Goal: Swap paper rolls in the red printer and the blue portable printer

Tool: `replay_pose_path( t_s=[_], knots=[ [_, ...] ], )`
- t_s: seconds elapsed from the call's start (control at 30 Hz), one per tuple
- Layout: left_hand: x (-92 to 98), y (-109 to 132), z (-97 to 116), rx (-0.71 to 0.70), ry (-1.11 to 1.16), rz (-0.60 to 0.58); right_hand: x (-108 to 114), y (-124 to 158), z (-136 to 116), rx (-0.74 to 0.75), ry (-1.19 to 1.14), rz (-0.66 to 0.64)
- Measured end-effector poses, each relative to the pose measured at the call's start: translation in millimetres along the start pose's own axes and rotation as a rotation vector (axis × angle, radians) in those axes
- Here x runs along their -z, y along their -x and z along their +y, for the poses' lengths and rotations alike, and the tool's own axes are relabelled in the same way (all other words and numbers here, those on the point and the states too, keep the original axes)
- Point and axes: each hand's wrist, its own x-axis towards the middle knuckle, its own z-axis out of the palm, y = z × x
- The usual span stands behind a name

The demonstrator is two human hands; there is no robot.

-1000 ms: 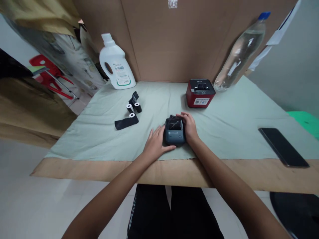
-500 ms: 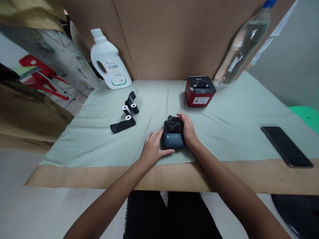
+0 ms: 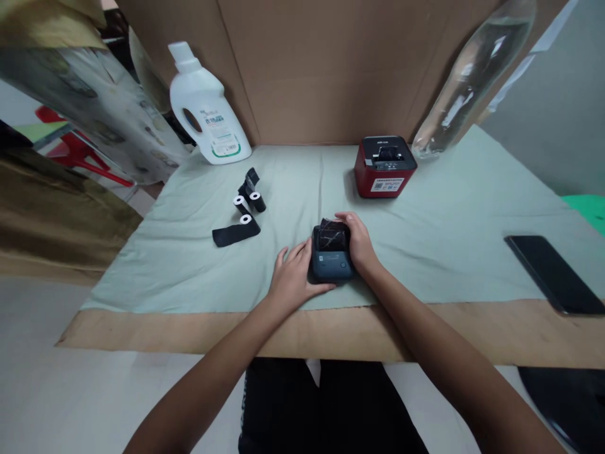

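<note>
A small dark blue printer (image 3: 331,263) sits on the pale green cloth (image 3: 439,239) near the table's front edge. A black roll (image 3: 331,234) lies in its open top. My left hand (image 3: 293,277) rests against the printer's left side, thumb along its front and fingers partly spread. My right hand (image 3: 358,243) is wrapped round the printer's right side, fingers curled over the top by the black roll.
Three black-wrapped paper rolls (image 3: 246,208) lie left of centre. A red printer (image 3: 384,168), a white detergent bottle (image 3: 205,107) and a clear water bottle (image 3: 466,82) stand by the cardboard backdrop (image 3: 321,69). A black phone (image 3: 554,274) lies at the right.
My left hand has closed in against the printer's left side. My right hand stays on the printer. The camera has shifted slightly.
</note>
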Motion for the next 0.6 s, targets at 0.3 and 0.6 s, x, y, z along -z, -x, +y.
replay_pose_path(
  t_s=[0.3,0.6],
  knots=[
    [9.9,-4,-8,-0.134,-0.115,0.026,-1,-2,4,0.024,0.038,0.023],
    [9.8,-7,-11,-0.167,-0.125,0.041,-1,-3,4,0.036,0.044,0.025]
  ],
)
